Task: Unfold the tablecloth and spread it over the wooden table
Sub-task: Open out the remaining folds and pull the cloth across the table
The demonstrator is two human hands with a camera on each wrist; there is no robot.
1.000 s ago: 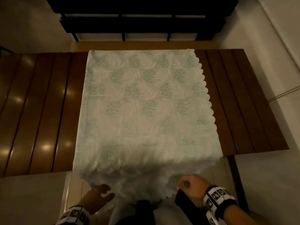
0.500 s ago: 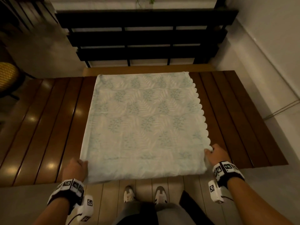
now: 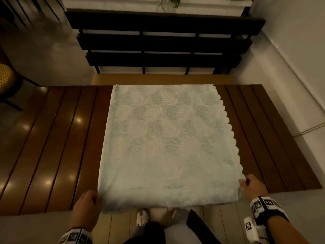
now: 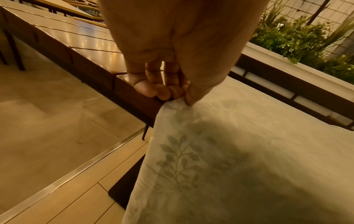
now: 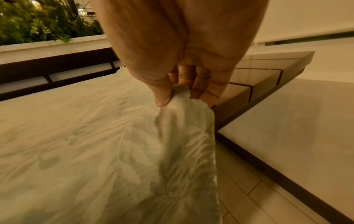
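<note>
A pale tablecloth (image 3: pixel 167 141) with a leaf pattern lies folded on the middle of the dark slatted wooden table (image 3: pixel 52 147), its scalloped edge on the right. Its near edge hangs a little over the table's front. My left hand (image 3: pixel 88 199) pinches the near left corner (image 4: pixel 172 103) between thumb and curled fingers. My right hand (image 3: pixel 249 185) pinches the near right corner (image 5: pixel 182 97) the same way. The table's slats stay bare on both sides of the cloth.
A dark slatted bench back (image 3: pixel 163 46) stands behind the table, with a planter of green plants (image 4: pixel 298 36) beyond. A woven yellow chair (image 3: pixel 5 80) sits at far left. A white wall (image 3: pixel 290 67) runs along the right. My feet (image 3: pixel 142 217) stand on floor planks below.
The hands rose from the hanging hem below the table's front edge to the cloth's near corners at table height and now pinch them. The head view tilted up.
</note>
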